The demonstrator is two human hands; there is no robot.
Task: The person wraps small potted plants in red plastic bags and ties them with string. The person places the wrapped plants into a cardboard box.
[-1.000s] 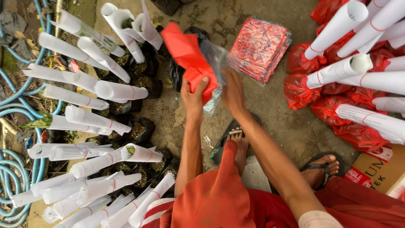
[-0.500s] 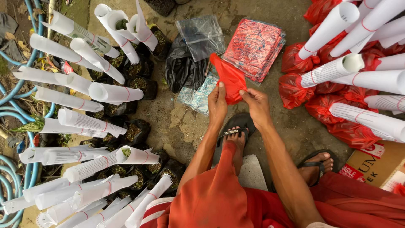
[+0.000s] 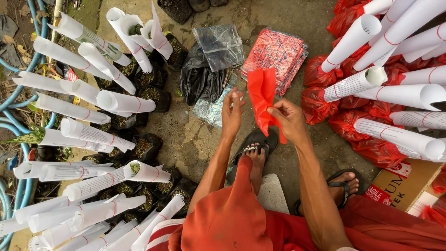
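Observation:
My right hand [image 3: 288, 122] pinches a limp red plastic bag [image 3: 261, 95], which hangs upright in front of me. My left hand [image 3: 231, 114] is raised beside it, fingers spread, just touching the bag's left edge. Beyond the bag lies a flat stack of red printed bags [image 3: 278, 55] on the ground. A clear plastic bag [image 3: 219, 45] and a crumpled black plastic bag [image 3: 199, 79] lie to the left of that stack.
Seedlings in black pots wrapped in white paper tubes [image 3: 100, 100] crowd the left. More paper-wrapped plants in red bags [image 3: 371, 116] fill the right. Blue hoses [image 3: 14, 102] run along the far left. A cardboard box [image 3: 399, 188] sits lower right. My sandalled feet [image 3: 253, 153] rest on concrete.
The red bag was held up wide, then pulled down near the ground, and is now lifted again. My left hand has let go and opened beside it.

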